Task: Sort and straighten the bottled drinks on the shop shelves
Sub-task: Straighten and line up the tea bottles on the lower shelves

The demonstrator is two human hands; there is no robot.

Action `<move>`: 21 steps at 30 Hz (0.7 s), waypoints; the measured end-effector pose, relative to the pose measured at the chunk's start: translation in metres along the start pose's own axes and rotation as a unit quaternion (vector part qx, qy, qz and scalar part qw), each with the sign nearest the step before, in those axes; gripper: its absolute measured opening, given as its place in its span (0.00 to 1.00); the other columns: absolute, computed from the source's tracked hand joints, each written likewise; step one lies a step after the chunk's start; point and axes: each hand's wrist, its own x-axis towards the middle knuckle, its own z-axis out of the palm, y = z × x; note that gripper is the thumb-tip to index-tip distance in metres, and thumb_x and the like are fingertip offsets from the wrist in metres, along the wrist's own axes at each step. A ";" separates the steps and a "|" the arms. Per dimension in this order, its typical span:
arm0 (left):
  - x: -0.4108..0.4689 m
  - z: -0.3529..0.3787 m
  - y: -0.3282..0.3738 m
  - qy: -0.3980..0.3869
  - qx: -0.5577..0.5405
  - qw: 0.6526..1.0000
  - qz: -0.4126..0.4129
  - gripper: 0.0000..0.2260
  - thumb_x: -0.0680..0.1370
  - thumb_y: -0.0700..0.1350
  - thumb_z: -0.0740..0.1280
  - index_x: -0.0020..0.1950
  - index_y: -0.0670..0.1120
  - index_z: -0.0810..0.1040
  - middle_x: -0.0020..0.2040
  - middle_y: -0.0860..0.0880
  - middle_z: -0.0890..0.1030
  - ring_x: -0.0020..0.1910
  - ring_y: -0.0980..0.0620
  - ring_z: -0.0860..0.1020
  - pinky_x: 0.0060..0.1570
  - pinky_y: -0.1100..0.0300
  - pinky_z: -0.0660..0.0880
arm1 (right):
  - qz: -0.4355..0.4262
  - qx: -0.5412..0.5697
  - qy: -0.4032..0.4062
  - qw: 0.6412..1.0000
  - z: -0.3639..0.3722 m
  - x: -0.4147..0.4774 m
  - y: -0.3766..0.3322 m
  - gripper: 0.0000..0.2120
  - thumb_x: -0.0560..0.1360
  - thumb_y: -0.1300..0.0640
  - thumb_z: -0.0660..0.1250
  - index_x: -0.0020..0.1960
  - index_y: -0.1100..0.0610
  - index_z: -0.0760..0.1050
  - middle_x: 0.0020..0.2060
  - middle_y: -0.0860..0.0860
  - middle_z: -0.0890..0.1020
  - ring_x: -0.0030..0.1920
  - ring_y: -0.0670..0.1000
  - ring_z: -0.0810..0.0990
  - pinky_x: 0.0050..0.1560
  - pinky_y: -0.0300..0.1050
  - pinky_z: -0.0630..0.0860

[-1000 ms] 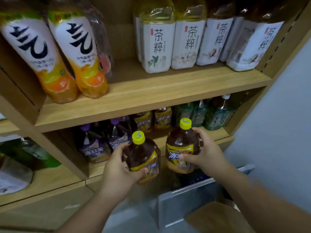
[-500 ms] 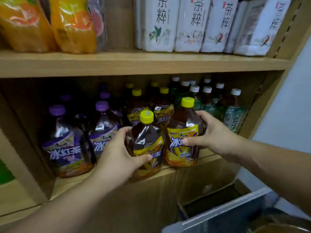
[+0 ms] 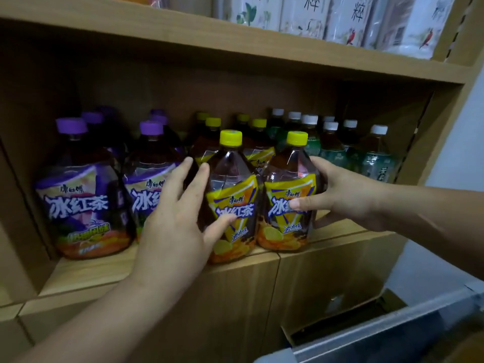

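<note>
Grey box: Nearest to me, low on my right, I see the edge of a grey box [image 3: 387,334]. It sits lower than the shelf.
Left grip: My left grip [image 3: 172,226] is wrapped round the left tea bottle [image 3: 235,189]. The thumb lies on the front of the yellow label. The fingers [image 3: 203,170] reach up the bottle's left side.
Right grip: My right grip [image 3: 345,195] holds the right tea bottle [image 3: 285,231]. The thumb lies across the label and the other fingers go round the far right side.
Tea bottles: Both have yellow caps and brown drink inside. They stand upright at the front edge of the lower shelf [image 3: 91,271], side by side and touching. Their labels face me.
Purple bottles: Just to the left stand the purple-cap bottles [image 3: 78,195], two in front and more behind them. My left grip hides part of the closer one.
Back rows: More yellow-cap bottles [image 3: 213,123] stand in rows behind the two I hold.
Green bottles: To the right and further back are the white-cap bottles [image 3: 377,158] with green labels, packed close together.
Top shelf: Above it all runs the top shelf [image 3: 235,48], a wood board. The white-label bottles [image 3: 301,14] stand on it, and I see only their lower parts.
</note>
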 end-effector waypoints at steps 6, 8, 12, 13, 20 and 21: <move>-0.024 0.018 -0.009 0.031 0.125 0.978 0.163 0.40 0.67 0.52 0.81 0.76 0.51 0.68 0.78 0.37 0.62 0.68 0.32 0.71 0.64 0.36 0.72 | 0.001 -0.028 0.018 0.999 0.004 -0.002 -0.009 0.43 0.62 0.58 0.81 0.72 0.42 0.66 0.57 0.47 0.84 0.56 0.53 0.84 0.43 0.54 0.86; -0.027 0.026 -0.009 -0.021 0.165 0.970 0.177 0.44 0.64 0.54 0.83 0.77 0.52 0.69 0.80 0.40 0.58 0.74 0.30 0.65 0.65 0.34 0.72 | -0.003 -0.034 0.026 0.999 0.003 -0.002 -0.010 0.43 0.64 0.60 0.81 0.73 0.42 0.65 0.56 0.46 0.84 0.55 0.52 0.84 0.43 0.54 0.86; -0.024 0.031 -0.013 -0.044 0.168 0.970 0.167 0.45 0.62 0.54 0.84 0.76 0.47 0.72 0.81 0.39 0.57 0.75 0.27 0.63 0.66 0.31 0.71 | -0.014 -0.046 0.036 0.998 0.003 -0.004 -0.008 0.43 0.68 0.62 0.80 0.74 0.40 0.63 0.56 0.44 0.81 0.55 0.50 0.83 0.44 0.53 0.86; -0.021 0.031 -0.013 -0.045 0.174 0.969 0.170 0.45 0.62 0.55 0.84 0.76 0.47 0.72 0.81 0.38 0.57 0.75 0.27 0.63 0.67 0.31 0.70 | -0.015 -0.052 0.038 0.998 0.003 -0.005 -0.007 0.44 0.69 0.62 0.80 0.75 0.39 0.62 0.57 0.44 0.81 0.55 0.50 0.82 0.45 0.54 0.86; -0.001 0.030 -0.019 -0.040 0.235 0.953 0.187 0.44 0.63 0.60 0.82 0.75 0.45 0.74 0.79 0.34 0.62 0.79 0.35 0.60 0.77 0.37 0.50 | -0.017 -0.047 0.037 0.998 0.002 -0.002 -0.004 0.45 0.71 0.62 0.78 0.78 0.40 0.58 0.64 0.49 0.79 0.61 0.52 0.81 0.51 0.56 0.85; 0.001 0.030 -0.021 -0.040 0.237 0.953 0.186 0.43 0.64 0.61 0.80 0.75 0.45 0.73 0.80 0.34 0.61 0.79 0.35 0.61 0.76 0.36 0.52 | -0.017 -0.046 0.034 0.998 0.002 -0.001 -0.004 0.44 0.71 0.62 0.78 0.78 0.40 0.59 0.64 0.49 0.79 0.61 0.52 0.81 0.51 0.56 0.85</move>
